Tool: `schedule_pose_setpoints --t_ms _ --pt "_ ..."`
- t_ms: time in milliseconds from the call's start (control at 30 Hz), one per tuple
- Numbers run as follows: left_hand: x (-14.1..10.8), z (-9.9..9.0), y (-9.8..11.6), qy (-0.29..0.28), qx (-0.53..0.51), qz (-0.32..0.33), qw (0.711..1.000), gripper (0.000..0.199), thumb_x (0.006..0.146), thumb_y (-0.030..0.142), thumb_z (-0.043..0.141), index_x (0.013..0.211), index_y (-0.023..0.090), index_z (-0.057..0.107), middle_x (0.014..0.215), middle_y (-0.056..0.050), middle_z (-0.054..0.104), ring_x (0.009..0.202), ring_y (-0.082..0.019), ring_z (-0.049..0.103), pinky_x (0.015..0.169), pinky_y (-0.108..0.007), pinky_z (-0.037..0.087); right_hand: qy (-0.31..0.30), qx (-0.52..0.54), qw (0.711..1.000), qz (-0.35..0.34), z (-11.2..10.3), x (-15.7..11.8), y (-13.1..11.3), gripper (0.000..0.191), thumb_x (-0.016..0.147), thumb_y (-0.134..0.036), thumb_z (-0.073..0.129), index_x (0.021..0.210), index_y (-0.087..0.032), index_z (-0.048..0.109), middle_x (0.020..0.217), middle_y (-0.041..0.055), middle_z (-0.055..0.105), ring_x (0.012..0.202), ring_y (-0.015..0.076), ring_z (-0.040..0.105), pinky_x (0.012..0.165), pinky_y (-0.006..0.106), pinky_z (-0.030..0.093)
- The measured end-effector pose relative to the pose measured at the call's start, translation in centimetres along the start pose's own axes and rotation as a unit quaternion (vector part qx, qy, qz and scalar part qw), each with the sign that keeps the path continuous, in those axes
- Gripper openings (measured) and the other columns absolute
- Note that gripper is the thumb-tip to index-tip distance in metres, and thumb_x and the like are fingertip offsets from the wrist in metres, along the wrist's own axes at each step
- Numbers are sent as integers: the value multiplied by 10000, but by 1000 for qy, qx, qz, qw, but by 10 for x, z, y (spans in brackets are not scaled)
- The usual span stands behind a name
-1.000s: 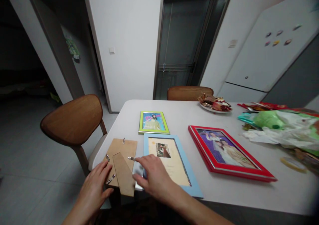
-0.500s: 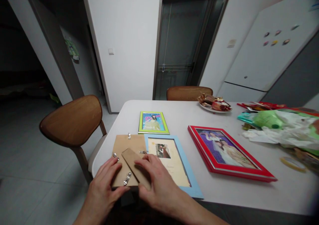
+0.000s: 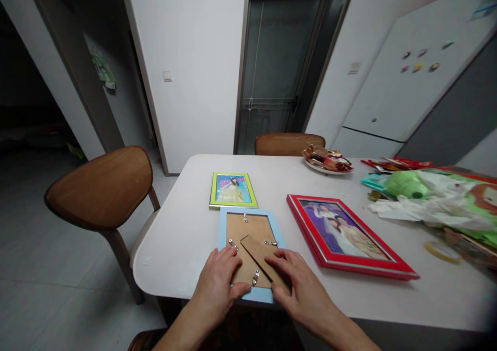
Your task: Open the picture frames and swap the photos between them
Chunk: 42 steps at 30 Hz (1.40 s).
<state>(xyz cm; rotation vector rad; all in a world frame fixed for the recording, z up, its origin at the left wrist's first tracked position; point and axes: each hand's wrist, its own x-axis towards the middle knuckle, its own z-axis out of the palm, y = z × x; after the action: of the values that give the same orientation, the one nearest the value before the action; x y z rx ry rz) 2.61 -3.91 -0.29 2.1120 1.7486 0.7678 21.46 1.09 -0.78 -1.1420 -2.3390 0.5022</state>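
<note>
A brown backing board (image 3: 236, 227) lies inside the light blue photo frame (image 3: 223, 228), which rests near the table's front edge. Metal clips (image 3: 255, 277) sit along the board's sides, and a folded stand leg (image 3: 259, 252) runs slantwise across it. My left hand (image 3: 223, 278) grips the board's lower left part, thumb at the bottom edge near a clip. On the other side my right hand (image 3: 297, 281) has its fingers on the stand leg and its thumb at the lower edge. The paper and picture under the board are hidden.
A green photo frame (image 3: 213, 190) lies just behind the blue one. To the right is a thick red photo frame (image 3: 310, 237). Farther off are a plate of wrapped items (image 3: 328, 162), a plastic bag pile (image 3: 427, 188) and a tape roll (image 3: 442, 251). A chair (image 3: 103, 188) stands left.
Both hands have carried the backing board rightward from beside the blue frame onto it. The board now covers the paper and picture. The view has shifted slightly.
</note>
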Motion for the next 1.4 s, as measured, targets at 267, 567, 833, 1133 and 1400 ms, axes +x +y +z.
schedule_pose_setpoints --t_ms 267,567,833,1133,1400 --pt "-15 0 -4 -33 23 1 999 360 691 351 586 990 159 526 1235 -129 442 1181 -258 331 952 -454 288 7 -57 997 -55 8 -1 4 342 681 -218 490 1019 -204 544 1043 87 492 961 222 432 816 396 351" --pt "-20 -1 -4 -36 27 7 999 292 556 276 702 750 172 511 1193 -139 479 1151 -286 368 936 -460 300 27 -104 993 43 5 46 28 234 732 -157 442 870 -130 628 828 90 538 812 186 466 758 293 372" --pt "-20 2 -3 -14 27 -7 999 294 527 222 709 728 183 499 1179 -121 499 1139 -275 387 940 -451 303 20 -131 991 19 9 60 29 222 740 -144 445 796 -167 658 766 68 523 774 173 453 717 266 364" --pt "-23 2 2 12 43 -13 999 259 557 217 672 752 181 506 1160 -117 517 1116 -273 416 935 -448 320 16 -97 995 -21 6 48 37 211 725 -139 454 731 -162 663 860 82 526 834 178 451 755 287 385" --pt "-25 2 -3 19 27 0 999 242 568 230 664 744 190 501 1157 -101 520 1118 -261 415 934 -433 330 -4 -63 994 -94 3 37 6 218 756 -188 447 870 -188 633 945 82 535 884 179 454 777 320 380"
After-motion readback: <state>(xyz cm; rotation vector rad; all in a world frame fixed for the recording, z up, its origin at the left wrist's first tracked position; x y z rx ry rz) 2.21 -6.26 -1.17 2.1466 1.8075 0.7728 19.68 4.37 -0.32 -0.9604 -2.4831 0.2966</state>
